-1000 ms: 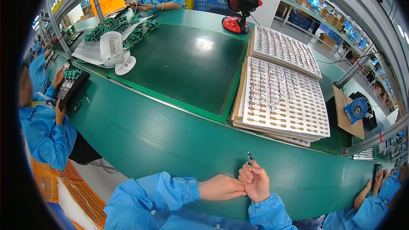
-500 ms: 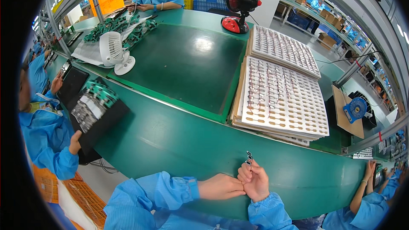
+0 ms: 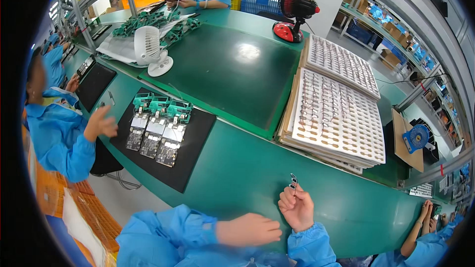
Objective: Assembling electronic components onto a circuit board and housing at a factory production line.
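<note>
My right hand (image 3: 297, 208) pinches a small dark metal clip-like part (image 3: 293, 181) upright between its fingertips, just above the green table (image 3: 247, 168) near its front edge. Beside it, to the left, my left hand (image 3: 250, 229) rests with fingers curled and nothing visible in it, its fingertips close to my right palm. Both my sleeves are blue. A black tray (image 3: 190, 141) carrying three rows of green and grey circuit boards (image 3: 156, 129) lies on the table to my front left.
Stacked white perforated trays (image 3: 339, 113) holding small parts sit front right. A white desk fan (image 3: 151, 52), a red and black fan (image 3: 294, 7) and a dark green mat (image 3: 227, 69) lie further back. Co-workers in blue sit left (image 3: 54, 128), far back and lower right.
The co-worker on the left has set the black tray of circuit boards on the table and drawn the hand back. My hands have stayed nearly still with the small part.
</note>
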### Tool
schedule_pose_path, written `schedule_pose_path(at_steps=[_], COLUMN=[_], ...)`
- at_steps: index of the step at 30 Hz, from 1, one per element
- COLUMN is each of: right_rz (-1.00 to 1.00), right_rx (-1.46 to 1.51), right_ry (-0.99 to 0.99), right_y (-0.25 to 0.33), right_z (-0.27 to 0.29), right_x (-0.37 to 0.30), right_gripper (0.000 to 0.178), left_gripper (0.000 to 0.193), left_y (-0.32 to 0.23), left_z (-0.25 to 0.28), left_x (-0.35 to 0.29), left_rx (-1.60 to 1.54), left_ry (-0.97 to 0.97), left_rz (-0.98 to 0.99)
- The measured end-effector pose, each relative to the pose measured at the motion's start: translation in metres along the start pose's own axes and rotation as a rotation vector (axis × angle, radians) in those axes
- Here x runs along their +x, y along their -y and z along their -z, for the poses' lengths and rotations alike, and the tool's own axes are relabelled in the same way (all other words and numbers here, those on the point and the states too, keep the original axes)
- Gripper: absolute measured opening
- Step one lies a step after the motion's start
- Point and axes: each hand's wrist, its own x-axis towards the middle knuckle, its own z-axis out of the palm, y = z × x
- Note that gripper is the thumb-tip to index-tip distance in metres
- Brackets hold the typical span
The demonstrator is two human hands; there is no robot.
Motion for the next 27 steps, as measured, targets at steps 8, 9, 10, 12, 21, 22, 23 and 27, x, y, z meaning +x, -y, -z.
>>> schedule_pose_path(at_steps=[8,9,10,12,21,22,23,27], right_rz=[0.010,0.008,-0.002,0.021,0.045,0.046,0.041,0.059], right_rx=[0.038,0.054,0.054,0.067,0.042,0.031,0.032,-0.013], right_ry=[-0.016,0.014,0.021,0.002,0.010,0.017,0.015,0.013], right_y=[0.000,-0.001,0.000,-0.001,-0.004,-0.005,-0.007,-0.007], right_z=[0.006,0.008,0.007,0.005,0.008,0.007,0.008,0.004], right_x=[-0.002,-0.002,-0.001,-0.002,0.000,0.000,0.001,0.002], right_gripper=[0.006,0.004,0.004,0.002,0.002,0.001,0.001,0.006], left_gripper=[0.012,0.011,0.012,0.017,0.037,0.036,0.035,0.030], left_y=[0.052,0.064,0.081,0.112,0.185,0.180,0.186,0.160], left_z=[0.122,0.140,0.151,0.171,0.149,0.151,0.154,0.153], left_x=[-0.106,-0.125,-0.149,-0.207,-0.325,-0.325,-0.342,-0.325], left_rx=[0.401,0.456,0.533,0.737,0.838,0.915,0.850,0.669], left_ry=[-0.867,-0.926,-0.961,-0.922,-0.619,-0.601,-0.662,-0.844], left_rz=[0.730,0.770,0.810,0.860,1.516,1.493,1.467,1.273])
